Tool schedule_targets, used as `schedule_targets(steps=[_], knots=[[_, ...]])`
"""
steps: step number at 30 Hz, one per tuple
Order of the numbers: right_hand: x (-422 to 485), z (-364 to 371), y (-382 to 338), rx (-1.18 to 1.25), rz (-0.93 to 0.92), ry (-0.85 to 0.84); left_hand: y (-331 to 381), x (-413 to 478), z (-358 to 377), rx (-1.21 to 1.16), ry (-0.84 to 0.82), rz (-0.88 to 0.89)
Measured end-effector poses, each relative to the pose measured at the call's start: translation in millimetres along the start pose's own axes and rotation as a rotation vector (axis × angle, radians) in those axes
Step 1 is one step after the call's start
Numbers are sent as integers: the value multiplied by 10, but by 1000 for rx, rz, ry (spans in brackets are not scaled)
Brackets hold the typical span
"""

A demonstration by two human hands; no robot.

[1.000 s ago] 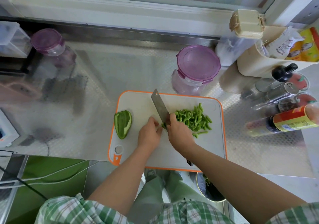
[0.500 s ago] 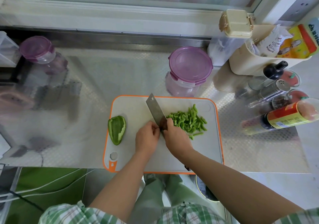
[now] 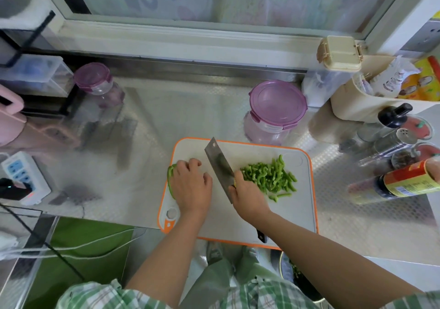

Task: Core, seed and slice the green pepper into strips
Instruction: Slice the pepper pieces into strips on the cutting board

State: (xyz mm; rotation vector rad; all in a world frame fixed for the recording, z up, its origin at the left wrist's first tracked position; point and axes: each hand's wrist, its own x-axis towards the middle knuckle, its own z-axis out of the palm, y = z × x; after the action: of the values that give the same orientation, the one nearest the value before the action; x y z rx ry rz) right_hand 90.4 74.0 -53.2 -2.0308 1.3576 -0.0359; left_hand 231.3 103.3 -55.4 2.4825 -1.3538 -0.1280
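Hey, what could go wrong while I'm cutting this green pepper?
The cleaver blade in your right hand stands close to your left hand gripping the pepper half; a hurried chop could nick knuckles. The cutting board seems to overhang the front edge of the counter, so pressure there might tip it.

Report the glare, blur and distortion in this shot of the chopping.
Head view: window daylight washes the steel counter into hazy glare, with smeared reflections at left; the wide-angle lens bows the window frame and stretches the edges; cutting board and pepper strips at centre are sharp.
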Motion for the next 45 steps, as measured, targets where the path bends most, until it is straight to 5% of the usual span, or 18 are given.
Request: schedule_targets(steps=[6,20,28,33,38,45], knots=[[-41,-31,257,-35,134,56,-210,-47,-2,46,-226,-430],[0,-167,103,60,17,124,-237,-88,89,-238,-433,192],[-47,-55,152,-72,14,57,-324,-84,38,-365,-507,-144],[-38,-40,194,-99,17,23,-278,-87,41,-794,-470,-344],[-51,-41,206,-82,19,7,-139,-87,13,-1015,-487,-313],[1,-164,182,-21,57,120,-124,-85,76,-810,-423,-225]])
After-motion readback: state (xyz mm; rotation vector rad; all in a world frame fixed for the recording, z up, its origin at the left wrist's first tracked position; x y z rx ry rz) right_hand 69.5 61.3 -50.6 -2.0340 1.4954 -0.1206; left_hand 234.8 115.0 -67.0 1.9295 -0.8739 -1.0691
